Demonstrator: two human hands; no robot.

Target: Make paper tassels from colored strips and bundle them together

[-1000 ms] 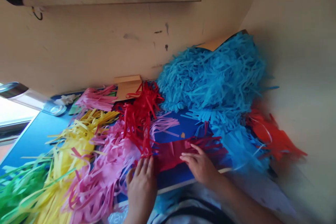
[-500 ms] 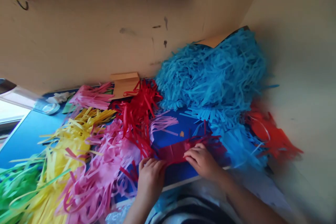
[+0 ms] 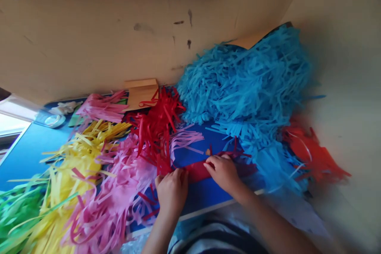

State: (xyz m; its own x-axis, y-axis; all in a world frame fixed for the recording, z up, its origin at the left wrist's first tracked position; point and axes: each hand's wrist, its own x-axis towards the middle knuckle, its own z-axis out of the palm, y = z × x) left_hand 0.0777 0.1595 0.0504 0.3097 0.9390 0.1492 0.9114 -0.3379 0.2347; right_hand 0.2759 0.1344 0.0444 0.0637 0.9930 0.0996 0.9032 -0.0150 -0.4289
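A strip of red fringed paper lies folded on the blue board near its front edge. My left hand is curled, its fingers pressing the strip's left end. My right hand is curled too, with the fingertips pinching the strip's top edge on the right. The red fringe spreads out past my right hand toward the light blue paper. A heap of red fringe rises just behind my left hand.
A big mound of light blue fringe fills the back right, with orange-red paper beside it. Pink, yellow and green fringes cover the left. A cardboard piece and a clear container stand by the wall.
Both hands went from lying flat on the red paper to curled over it. The red piece has been folded or rolled into a narrower strip, further from the board's front edge.
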